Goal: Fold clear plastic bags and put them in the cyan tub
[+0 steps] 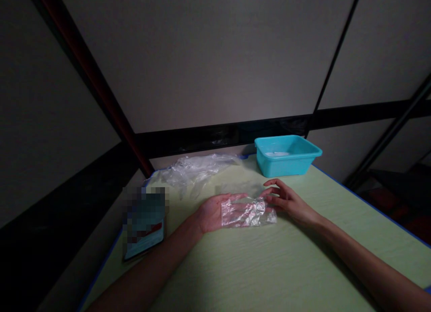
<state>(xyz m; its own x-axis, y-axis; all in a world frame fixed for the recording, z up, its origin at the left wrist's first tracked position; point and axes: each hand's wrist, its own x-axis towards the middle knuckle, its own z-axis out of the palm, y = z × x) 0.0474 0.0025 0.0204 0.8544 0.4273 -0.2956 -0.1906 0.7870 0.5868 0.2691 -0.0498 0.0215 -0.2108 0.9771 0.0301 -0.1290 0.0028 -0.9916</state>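
My left hand (212, 212) lies palm up with its fingers stretched to the right. A thin, crinkled clear plastic bag (249, 212) covers those fingers, which show through it. Whether they are inside the bag or only beneath it, I cannot tell. At the bag's right end is my right hand (286, 199), fingers apart and slightly bent, with the lower fingertips touching or close to the plastic. Just behind the hands, another faint, flat piece of clear plastic (239, 187) rests on the table.
A turquoise plastic basin (284, 164) stands at the back right with something whitish inside. Crumpled clear plastic (198, 166) lies along the back left. A tablet-like device (146, 235), partly blurred out, is at the left edge of the pale green table (242, 271). Panelled doors (215, 65) rise behind.
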